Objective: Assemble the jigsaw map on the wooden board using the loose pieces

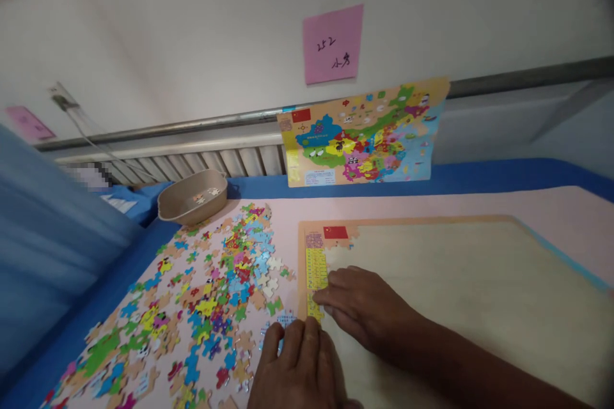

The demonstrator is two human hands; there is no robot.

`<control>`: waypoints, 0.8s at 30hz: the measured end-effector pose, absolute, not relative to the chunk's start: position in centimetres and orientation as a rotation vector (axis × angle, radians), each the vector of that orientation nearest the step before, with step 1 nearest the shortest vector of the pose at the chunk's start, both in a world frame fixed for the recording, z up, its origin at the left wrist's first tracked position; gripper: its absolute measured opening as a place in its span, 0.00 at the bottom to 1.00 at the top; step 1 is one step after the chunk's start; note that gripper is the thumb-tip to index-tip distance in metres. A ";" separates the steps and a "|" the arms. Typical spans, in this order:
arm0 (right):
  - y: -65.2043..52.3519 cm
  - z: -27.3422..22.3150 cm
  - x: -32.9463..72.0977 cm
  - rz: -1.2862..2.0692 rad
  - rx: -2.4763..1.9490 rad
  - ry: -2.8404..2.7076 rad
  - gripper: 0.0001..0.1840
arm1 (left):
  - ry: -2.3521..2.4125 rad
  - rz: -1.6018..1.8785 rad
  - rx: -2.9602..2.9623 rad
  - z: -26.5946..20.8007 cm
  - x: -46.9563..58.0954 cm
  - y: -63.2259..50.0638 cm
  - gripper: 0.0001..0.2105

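Touching the yellow puzzle strip (316,266) on the left side of the board (460,281), the right hand (364,305) has its fingers bent. The left hand (298,367) is at the strip's near end, fingers close together. I cannot tell if either hand pinches a piece. Loose pieces (207,307), to the left, look light, stiff and thin, so hold their edges.

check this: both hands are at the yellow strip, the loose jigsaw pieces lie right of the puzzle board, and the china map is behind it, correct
Wrong side: in the head view the loose jigsaw pieces lie left of the puzzle board. The left hand and right hand are at the yellow strip, and the China map is behind.
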State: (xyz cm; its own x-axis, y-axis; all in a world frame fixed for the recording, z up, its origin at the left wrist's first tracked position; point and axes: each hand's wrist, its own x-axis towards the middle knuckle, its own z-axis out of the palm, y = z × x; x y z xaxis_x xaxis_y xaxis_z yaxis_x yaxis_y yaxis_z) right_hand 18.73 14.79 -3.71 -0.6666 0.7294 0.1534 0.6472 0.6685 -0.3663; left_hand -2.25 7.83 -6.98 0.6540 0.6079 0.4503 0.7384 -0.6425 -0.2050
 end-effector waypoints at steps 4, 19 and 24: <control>14.8 -3.5 18.8 0.418 -1.087 -2.602 0.12 | -1.091 -0.494 -2.504 -6.9 -2.1 7.8 0.27; 14.7 -3.3 18.6 0.412 -1.122 -2.607 0.14 | -1.008 -0.583 -2.507 -7.1 -2.1 8.1 0.25; 14.8 -3.4 18.7 0.411 -1.110 -2.604 0.12 | -1.078 -0.613 -2.490 -6.9 -2.0 8.0 0.24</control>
